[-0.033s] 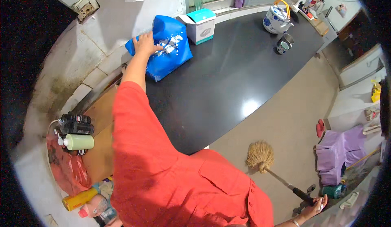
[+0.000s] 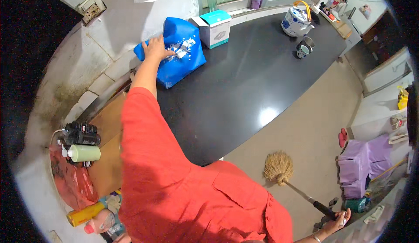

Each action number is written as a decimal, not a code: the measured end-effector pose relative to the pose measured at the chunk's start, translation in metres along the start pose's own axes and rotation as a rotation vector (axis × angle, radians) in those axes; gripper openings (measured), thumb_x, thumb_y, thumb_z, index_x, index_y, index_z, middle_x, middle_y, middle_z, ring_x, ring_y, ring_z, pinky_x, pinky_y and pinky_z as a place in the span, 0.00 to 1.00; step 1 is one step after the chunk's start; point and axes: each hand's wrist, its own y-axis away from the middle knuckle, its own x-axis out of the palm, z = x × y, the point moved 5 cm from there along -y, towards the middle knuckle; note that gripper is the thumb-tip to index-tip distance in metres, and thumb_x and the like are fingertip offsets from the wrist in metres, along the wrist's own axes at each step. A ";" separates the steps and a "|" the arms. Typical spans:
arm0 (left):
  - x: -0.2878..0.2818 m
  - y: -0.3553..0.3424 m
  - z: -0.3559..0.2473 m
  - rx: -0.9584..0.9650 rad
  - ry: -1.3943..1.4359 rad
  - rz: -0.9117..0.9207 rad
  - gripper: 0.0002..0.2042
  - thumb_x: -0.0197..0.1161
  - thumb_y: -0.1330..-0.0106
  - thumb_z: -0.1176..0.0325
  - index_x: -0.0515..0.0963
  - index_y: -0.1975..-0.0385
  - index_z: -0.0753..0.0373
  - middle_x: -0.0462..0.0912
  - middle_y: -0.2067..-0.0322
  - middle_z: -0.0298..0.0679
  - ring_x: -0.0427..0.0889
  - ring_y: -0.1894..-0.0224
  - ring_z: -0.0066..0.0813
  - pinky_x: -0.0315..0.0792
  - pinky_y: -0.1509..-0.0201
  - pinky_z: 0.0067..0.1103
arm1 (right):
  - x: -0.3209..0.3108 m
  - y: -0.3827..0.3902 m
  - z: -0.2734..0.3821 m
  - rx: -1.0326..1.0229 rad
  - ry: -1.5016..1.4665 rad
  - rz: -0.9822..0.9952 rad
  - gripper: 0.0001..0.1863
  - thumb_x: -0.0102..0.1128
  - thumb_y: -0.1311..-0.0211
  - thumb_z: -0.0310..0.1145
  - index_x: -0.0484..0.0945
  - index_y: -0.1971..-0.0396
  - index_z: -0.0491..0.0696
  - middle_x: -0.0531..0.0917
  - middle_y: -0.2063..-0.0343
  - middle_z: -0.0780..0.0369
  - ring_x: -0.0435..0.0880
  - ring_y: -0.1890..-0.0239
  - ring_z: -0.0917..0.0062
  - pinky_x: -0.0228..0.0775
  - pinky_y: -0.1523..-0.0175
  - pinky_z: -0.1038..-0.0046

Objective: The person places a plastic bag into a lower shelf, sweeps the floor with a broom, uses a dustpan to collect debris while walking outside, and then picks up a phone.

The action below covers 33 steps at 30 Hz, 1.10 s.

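Note:
My left hand [image 2: 156, 48], at the end of a red sleeve, rests on the left part of a blue plastic bag [image 2: 187, 66]. Its thumb and fingers are spread over the bag. White patches mark the bag's upper face beside the thumb. The bag stands on a black countertop [image 2: 218, 112] against the wall. At the lower right, my right hand [image 2: 335, 224] is closed around the dark handle end of a straw broom [image 2: 278, 168]. The broom's bristle head is over the beige floor, tilted away from the hand.
A white and teal box [image 2: 217, 33] stands right of the bag. Farther along are a blue-and-white teapot [image 2: 294, 22] and dark mugs [image 2: 304, 51]. Bottles [image 2: 85, 152] and a cardboard box [image 2: 107, 134] are at the left. Purple cloth [image 2: 362, 160] hangs at the right.

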 end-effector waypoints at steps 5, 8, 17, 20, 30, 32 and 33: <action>0.021 -0.006 0.003 -0.100 0.029 0.270 0.50 0.70 0.63 0.44 0.53 0.40 0.57 0.74 0.52 0.45 0.71 0.47 0.40 0.47 0.39 0.47 | 0.013 -0.001 0.003 0.011 0.016 -0.010 0.16 0.49 0.40 0.30 0.66 0.53 0.42 0.65 0.83 0.69 0.61 0.78 0.86 0.56 0.69 0.83; 0.037 -0.005 0.005 -0.106 0.069 0.329 0.37 0.67 0.58 0.45 0.68 0.48 0.60 0.76 0.54 0.45 0.73 0.49 0.41 0.58 0.44 0.40 | 0.017 -0.007 -0.001 0.001 0.050 -0.025 0.16 0.49 0.40 0.30 0.67 0.53 0.42 0.65 0.82 0.69 0.61 0.78 0.86 0.56 0.69 0.83; 0.039 0.047 -0.028 -0.109 0.447 0.209 0.23 0.57 0.48 0.48 0.79 0.68 0.65 0.79 0.65 0.51 0.78 0.60 0.47 0.71 0.56 0.37 | 0.046 -0.036 0.012 -0.699 0.614 0.214 0.07 0.48 0.45 0.28 0.71 0.74 0.40 0.71 0.85 0.56 0.72 0.82 0.65 0.71 0.56 0.63; 0.018 0.091 -0.064 -0.091 0.620 0.135 0.22 0.57 0.49 0.49 0.79 0.73 0.67 0.79 0.72 0.53 0.79 0.66 0.47 0.71 0.61 0.37 | 0.069 -0.040 0.038 -0.800 0.673 0.105 0.08 0.45 0.42 0.33 0.71 0.70 0.46 0.67 0.86 0.65 0.67 0.87 0.76 0.66 0.71 0.65; -0.019 0.270 -0.235 0.017 1.263 0.294 0.16 0.63 0.51 0.58 0.76 0.86 0.67 0.73 0.90 0.36 0.71 0.84 0.17 0.63 0.81 0.26 | 0.019 -0.105 -0.034 -0.159 0.031 0.218 0.18 0.50 0.40 0.33 0.67 0.53 0.38 0.63 0.83 0.69 0.60 0.79 0.85 0.54 0.70 0.82; -0.036 0.315 -0.269 0.034 1.327 0.311 0.15 0.63 0.50 0.59 0.76 0.86 0.66 0.72 0.90 0.33 0.71 0.84 0.17 0.63 0.81 0.25 | -0.006 -0.109 -0.038 -0.151 0.007 0.221 0.19 0.50 0.40 0.33 0.67 0.53 0.37 0.63 0.83 0.69 0.60 0.79 0.85 0.54 0.70 0.82; -0.024 0.334 -0.289 0.054 1.302 0.367 0.14 0.63 0.49 0.59 0.77 0.85 0.66 0.73 0.89 0.33 0.71 0.83 0.17 0.63 0.81 0.25 | -0.023 -0.112 -0.040 -0.136 0.014 0.165 0.18 0.50 0.41 0.33 0.67 0.54 0.38 0.64 0.82 0.68 0.61 0.78 0.84 0.55 0.70 0.82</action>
